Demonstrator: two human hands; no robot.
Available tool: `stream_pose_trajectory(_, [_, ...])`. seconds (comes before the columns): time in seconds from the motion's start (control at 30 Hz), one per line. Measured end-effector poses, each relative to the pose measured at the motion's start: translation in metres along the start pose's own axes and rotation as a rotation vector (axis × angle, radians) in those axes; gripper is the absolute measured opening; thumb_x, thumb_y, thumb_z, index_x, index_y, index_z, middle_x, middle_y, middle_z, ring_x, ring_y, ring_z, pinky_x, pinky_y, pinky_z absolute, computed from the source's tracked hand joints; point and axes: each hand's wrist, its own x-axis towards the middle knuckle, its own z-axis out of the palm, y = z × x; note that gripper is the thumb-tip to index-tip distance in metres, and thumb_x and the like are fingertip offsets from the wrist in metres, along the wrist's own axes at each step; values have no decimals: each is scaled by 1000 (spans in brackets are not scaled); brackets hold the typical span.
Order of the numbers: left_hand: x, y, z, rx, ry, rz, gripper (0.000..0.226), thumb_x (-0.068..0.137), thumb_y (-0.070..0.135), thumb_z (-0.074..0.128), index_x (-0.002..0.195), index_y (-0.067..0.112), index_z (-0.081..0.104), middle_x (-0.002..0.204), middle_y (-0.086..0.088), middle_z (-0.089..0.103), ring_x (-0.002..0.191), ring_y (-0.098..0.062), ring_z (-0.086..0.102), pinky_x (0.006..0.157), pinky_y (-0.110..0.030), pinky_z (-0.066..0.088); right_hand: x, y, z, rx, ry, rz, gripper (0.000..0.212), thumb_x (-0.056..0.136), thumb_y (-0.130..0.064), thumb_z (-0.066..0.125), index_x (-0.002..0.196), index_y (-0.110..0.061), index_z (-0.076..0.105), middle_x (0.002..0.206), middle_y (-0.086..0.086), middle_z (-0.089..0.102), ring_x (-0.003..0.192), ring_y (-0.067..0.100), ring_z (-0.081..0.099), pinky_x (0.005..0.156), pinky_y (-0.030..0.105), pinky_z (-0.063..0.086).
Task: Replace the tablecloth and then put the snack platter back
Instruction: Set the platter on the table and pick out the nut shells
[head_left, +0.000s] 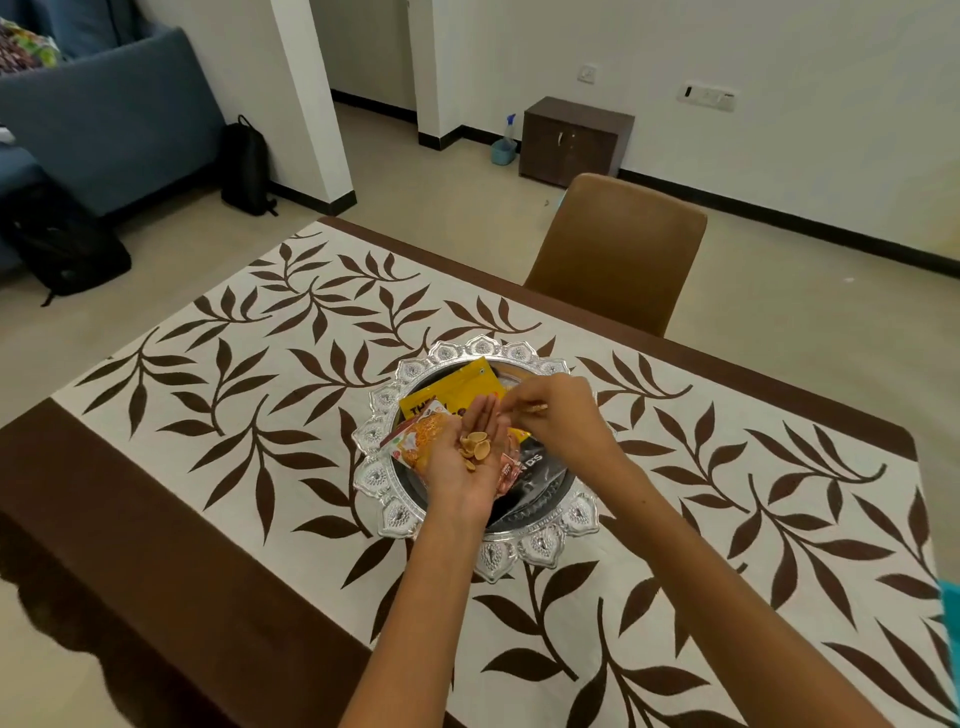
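Both forearms are hiding much of the snack platter (382, 470), covering most packets lying on it. The left hand (465, 457) is blocking part of the orange packet (415, 441). Right of the platter, a teal thing (951, 618) is running off the frame's edge.

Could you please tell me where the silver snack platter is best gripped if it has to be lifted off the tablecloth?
Probably with a grip on each side of the silver snack platter, at its scalloped rim, left and right. The rim is bare and flares outward, while packets fill the middle, so a level two-sided lift seems safest.
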Motion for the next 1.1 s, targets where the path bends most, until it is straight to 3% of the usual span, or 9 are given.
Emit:
stream_pose_trajectory(0.13, [5,-8,6,-92,41,-67,25,100,12,40,86,0,57,63,-11,66,53,-15,65,56,-25,57,0,-3,9,-86,-82,-15,18,84,-9,63,96,-15,75,95,5,73,90,19,66,84,39,51])
stream_pose_trajectory(0.2, [6,-10,9,-101,23,-79,29,101,12,38,83,-1,57,61,-13,65,54,-17,66,54,-26,58,2,-1,9,-110,-80,7,22,87,-6,57,101,-12,73,99,6,72,92,20,65,84,35,51])
stream_pose_trajectory(0.3, [9,-10,9,-121,-15,-95,33,101,13,37,89,-6,60,77,-21,68,68,-26,70,68,-35,59,2,1,-2,8,68,29,26,83,6,54,94,-7,73,88,1,72,78,8,63,73,13,48])
stream_pose_trajectory(0.4, [9,-7,5,-78,-8,-87,32,101,14,38,97,-8,61,93,-22,67,93,-29,65,80,-40,54,10,24,-9,-46,147,76,30,81,10,54,96,-7,73,92,6,72,83,13,66,84,25,53])
stream_pose_trajectory(0.5, [7,-3,2,-134,-48,-94,30,101,13,39,102,-7,61,99,-23,66,99,-29,64,82,-41,54,18,47,-2,-269,-105,107,37,85,5,54,118,-9,63,118,11,64,108,24,59,97,36,46])
stream_pose_trajectory(0.67, [8,1,5,-173,-69,-107,31,101,14,39,105,-7,61,101,-22,66,101,-30,63,82,-42,55,19,66,27,-578,-380,-7,62,88,2,49,144,-18,32,156,12,14,143,32,13,115,42,21])
stream_pose_trajectory(0.73, [7,2,6,-152,-68,-94,30,100,13,39,107,-7,60,101,-22,66,103,-30,63,82,-43,54,15,67,36,-616,-315,-13,56,89,-2,49,141,-20,37,155,13,17,141,37,16,111,48,28])
stream_pose_trajectory(0.87, [9,1,5,-158,-57,-97,32,101,14,37,109,-8,58,100,-23,66,104,-31,61,80,-44,54,8,69,44,-635,-90,-63,37,85,-8,60,122,-7,56,126,15,50,119,32,45,87,40,48])
stream_pose_trajectory(1.1, [13,-2,3,-160,-26,-83,34,102,14,36,106,-11,59,98,-26,68,104,-34,62,81,-44,54,16,53,24,-272,107,114,20,84,-1,61,99,-7,72,101,10,67,92,24,61,83,30,46])
